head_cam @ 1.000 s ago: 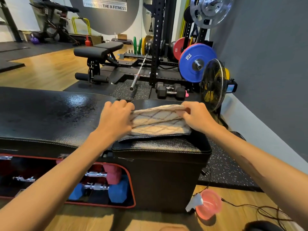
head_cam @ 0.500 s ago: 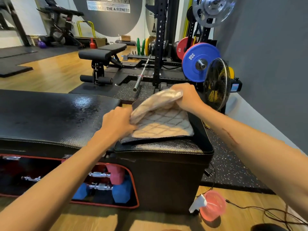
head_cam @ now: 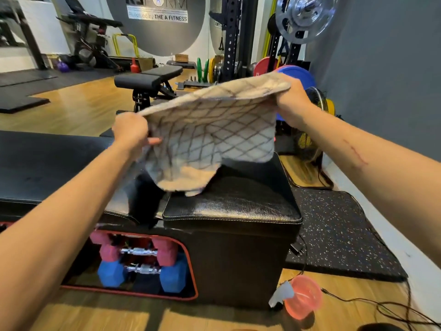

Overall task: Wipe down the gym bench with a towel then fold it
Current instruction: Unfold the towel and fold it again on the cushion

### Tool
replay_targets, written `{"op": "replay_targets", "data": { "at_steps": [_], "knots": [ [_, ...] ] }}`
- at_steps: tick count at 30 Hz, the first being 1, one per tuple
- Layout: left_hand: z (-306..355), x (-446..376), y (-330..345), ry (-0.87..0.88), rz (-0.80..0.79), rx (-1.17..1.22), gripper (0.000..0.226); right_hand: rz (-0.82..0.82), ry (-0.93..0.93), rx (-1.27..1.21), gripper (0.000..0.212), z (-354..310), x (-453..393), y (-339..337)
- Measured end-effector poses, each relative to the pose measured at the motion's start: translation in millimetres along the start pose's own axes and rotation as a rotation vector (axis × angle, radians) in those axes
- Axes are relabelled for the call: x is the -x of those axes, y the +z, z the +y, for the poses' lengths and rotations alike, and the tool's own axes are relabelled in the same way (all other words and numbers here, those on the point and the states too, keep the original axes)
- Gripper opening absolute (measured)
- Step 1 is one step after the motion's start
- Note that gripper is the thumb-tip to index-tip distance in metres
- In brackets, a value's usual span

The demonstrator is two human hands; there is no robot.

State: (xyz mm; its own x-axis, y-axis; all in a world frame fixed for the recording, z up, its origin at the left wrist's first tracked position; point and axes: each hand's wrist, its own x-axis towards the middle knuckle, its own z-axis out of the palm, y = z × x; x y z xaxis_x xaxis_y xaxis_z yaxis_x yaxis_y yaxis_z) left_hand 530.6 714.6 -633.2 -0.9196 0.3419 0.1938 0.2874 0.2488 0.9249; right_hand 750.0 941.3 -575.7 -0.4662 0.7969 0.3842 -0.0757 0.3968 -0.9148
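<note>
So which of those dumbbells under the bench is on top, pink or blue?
The pink dumbbell is on top. It rests above the blue dumbbell, which sits at the bottom of the red-trimmed opening in the bench.

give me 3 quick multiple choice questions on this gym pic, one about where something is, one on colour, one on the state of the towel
1. Where is the pink bottle?
A. on the bench top
B. on the floor by the bench's right end
C. in the left hand

2. What colour is the lower dumbbell stored under the bench?
A. blue
B. green
C. yellow

3. How is the towel right now?
A. lying flat on the bench
B. rolled up on the floor
C. held up by both hands

Answers:
1. B, it lies on the wooden floor beside the bench's end.
2. A, its heads are blue, below a pink one.
3. C, the left hand and right hand each grip an edge, with only a low corner near the pad.
</note>
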Motion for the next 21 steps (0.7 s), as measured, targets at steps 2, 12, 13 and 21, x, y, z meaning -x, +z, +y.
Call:
{"op": "replay_targets", "data": {
  "at_steps": [2,12,13,21],
  "knots": [
    [11.8,0.3,2.0,0.130,0.105,0.072,0.020,0.035,-0.136,0.031,0.029,-5.9,-0.1,-7.8],
    [-55.3,25.7,-1.2,0.680,-0.071,-0.219,0.014,-0.319,-0.089,0.375,0.031,73.3,50.4,-61.2],
    [-61.5,27.2,-3.2,0.691,-0.159,-0.248,0.015,-0.365,-0.038,0.370,0.030,80.0,58.5,-64.0],
    [-71.5,28.1,-7.9,0.702,-0.547,-0.384,0.023,-0.519,0.187,0.357,0.028,98.8,77.2,-57.0]
  ]
}}
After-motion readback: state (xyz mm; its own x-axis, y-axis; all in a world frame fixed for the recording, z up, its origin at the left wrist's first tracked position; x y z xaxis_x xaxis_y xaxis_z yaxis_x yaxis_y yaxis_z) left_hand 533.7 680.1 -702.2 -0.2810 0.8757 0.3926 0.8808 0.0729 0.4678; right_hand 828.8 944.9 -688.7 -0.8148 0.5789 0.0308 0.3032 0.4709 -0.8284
